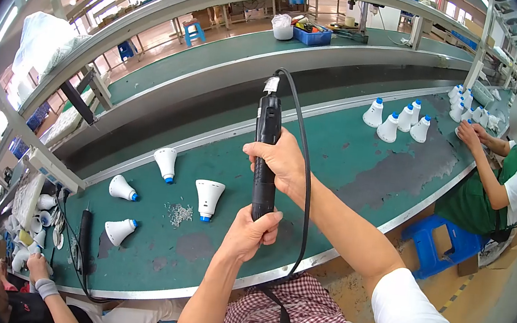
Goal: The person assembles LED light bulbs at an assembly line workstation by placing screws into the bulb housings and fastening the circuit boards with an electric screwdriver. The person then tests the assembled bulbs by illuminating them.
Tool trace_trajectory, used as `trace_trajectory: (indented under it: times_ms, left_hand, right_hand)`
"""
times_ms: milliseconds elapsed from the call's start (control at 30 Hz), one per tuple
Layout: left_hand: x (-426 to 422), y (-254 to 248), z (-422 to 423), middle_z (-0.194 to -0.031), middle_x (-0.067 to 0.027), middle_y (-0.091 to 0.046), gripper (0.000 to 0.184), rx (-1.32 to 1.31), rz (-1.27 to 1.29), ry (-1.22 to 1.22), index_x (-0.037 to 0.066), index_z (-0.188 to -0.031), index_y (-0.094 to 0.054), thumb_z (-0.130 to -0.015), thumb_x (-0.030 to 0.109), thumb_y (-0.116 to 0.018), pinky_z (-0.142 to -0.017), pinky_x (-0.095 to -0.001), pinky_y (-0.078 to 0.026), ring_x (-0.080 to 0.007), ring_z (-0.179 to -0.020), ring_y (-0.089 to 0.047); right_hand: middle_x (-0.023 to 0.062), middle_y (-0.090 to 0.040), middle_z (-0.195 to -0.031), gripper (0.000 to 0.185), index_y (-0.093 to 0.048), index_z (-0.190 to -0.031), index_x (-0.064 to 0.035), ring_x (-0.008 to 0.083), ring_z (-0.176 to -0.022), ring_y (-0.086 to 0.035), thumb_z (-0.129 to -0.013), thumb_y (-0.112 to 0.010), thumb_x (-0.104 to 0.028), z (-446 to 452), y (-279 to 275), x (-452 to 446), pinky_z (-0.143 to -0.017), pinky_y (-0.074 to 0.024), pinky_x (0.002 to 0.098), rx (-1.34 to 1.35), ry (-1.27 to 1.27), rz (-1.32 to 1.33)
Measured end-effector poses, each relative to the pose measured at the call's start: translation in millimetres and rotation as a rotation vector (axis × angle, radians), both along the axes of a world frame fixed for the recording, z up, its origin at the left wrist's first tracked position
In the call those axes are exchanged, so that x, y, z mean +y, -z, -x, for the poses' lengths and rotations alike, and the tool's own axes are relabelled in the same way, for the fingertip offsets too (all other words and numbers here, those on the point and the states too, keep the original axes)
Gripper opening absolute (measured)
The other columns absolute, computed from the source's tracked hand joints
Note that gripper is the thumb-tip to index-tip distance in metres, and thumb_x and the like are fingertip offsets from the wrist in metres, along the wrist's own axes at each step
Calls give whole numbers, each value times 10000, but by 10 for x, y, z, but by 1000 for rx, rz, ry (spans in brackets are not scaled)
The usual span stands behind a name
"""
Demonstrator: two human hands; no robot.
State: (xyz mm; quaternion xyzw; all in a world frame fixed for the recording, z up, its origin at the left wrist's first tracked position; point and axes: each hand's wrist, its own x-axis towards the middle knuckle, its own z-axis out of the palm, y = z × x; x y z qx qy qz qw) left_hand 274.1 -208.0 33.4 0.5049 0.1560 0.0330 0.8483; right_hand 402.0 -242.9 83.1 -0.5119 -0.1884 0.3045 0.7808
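A black electric screwdriver [270, 121] with a cable at its top end stands out over the green bench. My right hand [281, 161] is wrapped round its middle. Around its lower end, my left hand [251, 231] is closed. Left of the tool, a white bulb housing [208, 199] with a blue cap lies on the bench, beside a small pile of screws [179, 214]. Another housing [166, 163] lies further back, and two more [124, 188] [119, 231] lie to the left.
Several white housings [388, 127] stand upright at the right. A co-worker in a green apron [484, 189] sits at the far right by more housings. Another person's hand [38, 267] is at the lower left, near a second screwdriver [84, 237]. A metal rail [210, 135] edges the bench.
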Motion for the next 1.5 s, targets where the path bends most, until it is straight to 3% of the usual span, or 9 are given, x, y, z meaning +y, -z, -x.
trace_trajectory:
  times_ms: [567, 1000, 1100, 1167, 1200, 1233, 1300, 1400, 1500]
  left_hand:
    - [31, 163, 12, -560, 12, -358, 151, -75, 334, 96, 69, -756, -422, -767, 75, -572, -427, -221, -278, -85, -455, -345]
    - [-72, 102, -4, -585, -7, -393, 141, -12, 81, -46, 39, -789, -417, -783, 83, -550, -434, -231, -309, -97, -473, -386]
    - [20, 88, 44, -648, -24, -436, 220, 47, -123, -43, 4, -883, -454, -762, 123, -594, -481, -238, -361, -105, -536, -427]
    - [210, 47, 184, -757, -50, -498, 384, -65, -939, -410, -12, -1008, -469, -727, 178, -649, -553, -238, -403, -109, -602, -456]
    - [369, -29, 272, -872, -85, -542, 548, 95, -1123, -518, -10, -1087, -467, -673, 260, -703, -612, -268, -428, -129, -665, -462]
    - [545, 18, 310, -867, -92, -550, 534, 162, -1109, -616, -23, -1085, -465, -698, 273, -684, -627, -272, -434, -126, -695, -486]
    - [583, -97, 318, -890, -116, -559, 573, 148, -831, -516, -50, -1124, -430, -718, 277, -668, -670, -278, -440, -147, -764, -525]
    - [362, -99, 156, -965, -181, -559, 690, 58, -577, -142, -92, -1200, -332, -717, 263, -672, -716, -294, -440, -187, -854, -549]
    - [192, -26, 12, -731, -77, -531, 445, 17, -222, 112, -39, -978, -469, -701, 229, -693, -557, -236, -423, -134, -627, -515]
  right_hand:
    - [53, -484, -650, 332, -396, -852, -45, 129, -525, -497, -664, -668, -17, 27, 81, 31, -458, -439, 274, -57, -12, 17]
    - [59, -482, -670, 325, -385, -888, -27, 126, -538, -497, -684, -638, -21, 16, 126, 44, -465, -436, 262, -97, 6, 43]
    - [58, -484, -672, 320, -390, -883, -23, 129, -535, -506, -680, -636, -12, 21, 116, -1, -452, -434, 261, -127, 46, -49]
    - [58, -492, -683, 314, -394, -882, -25, 129, -538, -518, -680, -634, -3, -43, 112, -48, -455, -456, 263, -100, 100, -81]
    - [58, -492, -688, 315, -393, -883, -26, 129, -540, -519, -683, -635, -4, -73, 80, -95, -461, -461, 262, -85, 95, -112]
    - [57, -493, -692, 316, -392, -885, -27, 130, -542, -520, -685, -635, -5, -84, 49, -136, -466, -467, 262, -68, 100, -139]
    - [55, -492, -698, 313, -392, -887, -27, 129, -547, -521, -689, -634, -8, -83, 62, -133, -469, -467, 261, -63, 114, -160]
    - [51, -486, -709, 297, -403, -892, -32, 130, -568, -522, -698, -628, -19, -20, 37, -117, -484, -466, 263, -53, 76, -154]
    - [50, -478, -708, 286, -407, -890, -31, 127, -582, -515, -701, -622, -25, 84, -15, -121, -494, -451, 257, -74, 9, -152]
